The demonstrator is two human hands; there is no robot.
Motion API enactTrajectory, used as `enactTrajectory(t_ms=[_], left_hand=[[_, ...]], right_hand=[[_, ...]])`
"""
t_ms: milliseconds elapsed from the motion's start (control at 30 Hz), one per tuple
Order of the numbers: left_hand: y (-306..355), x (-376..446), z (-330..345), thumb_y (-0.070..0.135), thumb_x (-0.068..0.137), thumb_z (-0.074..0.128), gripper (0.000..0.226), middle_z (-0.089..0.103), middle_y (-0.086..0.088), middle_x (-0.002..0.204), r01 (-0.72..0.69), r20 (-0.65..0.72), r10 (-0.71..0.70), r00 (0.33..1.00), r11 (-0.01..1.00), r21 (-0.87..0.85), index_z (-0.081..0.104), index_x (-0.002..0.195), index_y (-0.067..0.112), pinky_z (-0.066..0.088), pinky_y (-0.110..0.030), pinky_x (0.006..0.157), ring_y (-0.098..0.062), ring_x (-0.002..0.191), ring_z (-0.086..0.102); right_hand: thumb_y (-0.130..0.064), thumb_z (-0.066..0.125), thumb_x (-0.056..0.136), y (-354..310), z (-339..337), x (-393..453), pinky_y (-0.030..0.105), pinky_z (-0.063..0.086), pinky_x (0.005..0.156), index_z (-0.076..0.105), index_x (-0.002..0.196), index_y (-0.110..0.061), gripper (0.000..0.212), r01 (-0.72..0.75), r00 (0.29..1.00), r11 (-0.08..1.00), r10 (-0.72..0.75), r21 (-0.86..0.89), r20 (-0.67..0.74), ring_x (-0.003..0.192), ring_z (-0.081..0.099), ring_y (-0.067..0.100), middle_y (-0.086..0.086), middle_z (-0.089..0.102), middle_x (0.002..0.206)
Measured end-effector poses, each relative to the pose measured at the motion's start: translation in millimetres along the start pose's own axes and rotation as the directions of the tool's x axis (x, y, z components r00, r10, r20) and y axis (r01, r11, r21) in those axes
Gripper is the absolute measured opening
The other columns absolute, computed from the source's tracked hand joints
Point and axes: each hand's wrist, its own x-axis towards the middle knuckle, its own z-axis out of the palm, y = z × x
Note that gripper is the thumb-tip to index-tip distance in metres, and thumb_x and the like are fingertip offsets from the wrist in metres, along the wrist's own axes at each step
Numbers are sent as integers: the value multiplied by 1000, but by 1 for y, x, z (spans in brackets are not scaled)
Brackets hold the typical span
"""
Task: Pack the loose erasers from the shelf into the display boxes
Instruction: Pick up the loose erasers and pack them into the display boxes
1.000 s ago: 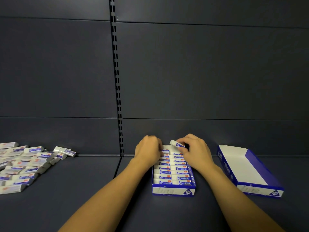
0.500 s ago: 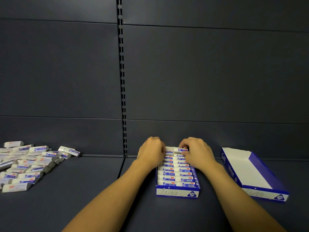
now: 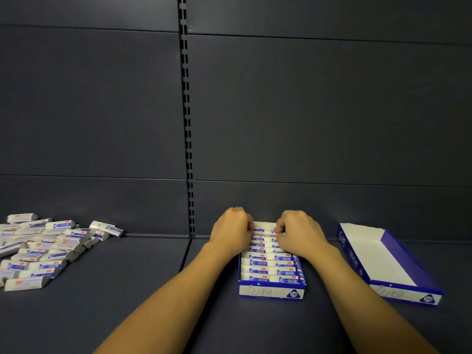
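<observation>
A blue and white display box stands on the shelf in front of me, packed with two columns of white erasers in blue sleeves. Both hands are at its far end. My left hand has its fingers curled, with the fingertips against the back erasers of the left column. The curled fingers of my right hand pinch the last eraser down in the back row. A pile of loose erasers lies at the far left of the shelf.
An empty display box of the same kind sits at the right, angled, with its white inside showing. The dark back panel with a slotted upright rises just behind the boxes. Bare dark shelf lies between the pile and the full box.
My right hand held an eraser above the back of the box a second ago. It has lowered the eraser into the back row, and both hands have closed in over that end.
</observation>
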Motion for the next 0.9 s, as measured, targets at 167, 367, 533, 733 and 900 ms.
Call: enactTrajectory(t_ms=[167, 367, 533, 733, 900], left_hand=[[-3, 2, 3, 22, 90, 71, 12, 63, 2, 111, 8, 1, -8, 1000, 1000, -19, 75, 101, 20, 58, -38, 84, -18, 97, 62], [-6, 4, -5, 22, 88, 69, 9, 61, 3, 105, 41, 13, -40, 999, 992, -117, 74, 96, 20, 56, -37, 81, -17, 91, 62], [-20, 3, -27, 21, 90, 66, 18, 64, -1, 109, 79, 21, -78, 997, 995, -62, 73, 106, 19, 53, -33, 87, -20, 99, 63], [-43, -12, -72, 12, 87, 59, 29, 68, -6, 117, 189, 63, -196, 979, 977, 101, 73, 111, 19, 55, -38, 87, -27, 105, 64], [-57, -39, -113, 10, 88, 56, 27, 63, -8, 116, 273, 99, -311, 945, 919, 285, 70, 110, 17, 57, -42, 81, -32, 97, 62]], right_hand=[[-31, 72, 81, 1, 0, 0, 25, 51, 68, 65, 91, -26, 13, 5, 1000, 1000, -5, 25, 20, 84, 61, 9, -11, 64, 99], [-22, 66, 88, 5, -10, -5, 29, 56, 80, 71, 109, -27, 23, 15, 1000, 987, -14, 162, -11, 96, 62, 9, -12, 65, 110], [-18, 58, 90, 6, -43, -9, 37, 56, 83, 64, 124, -32, 38, -3, 983, 966, 50, 258, -174, 95, 63, 13, -11, 67, 101], [-18, 59, 86, -14, -68, -8, 37, 54, 82, 56, 133, -29, 47, 30, 1000, 992, -30, 126, 1, 98, 61, 17, -11, 65, 97], [-20, 62, 85, -44, -64, -8, 41, 56, 85, 55, 133, -26, 49, 119, 986, 992, -123, 44, 111, 102, 61, 21, 0, 63, 114]])
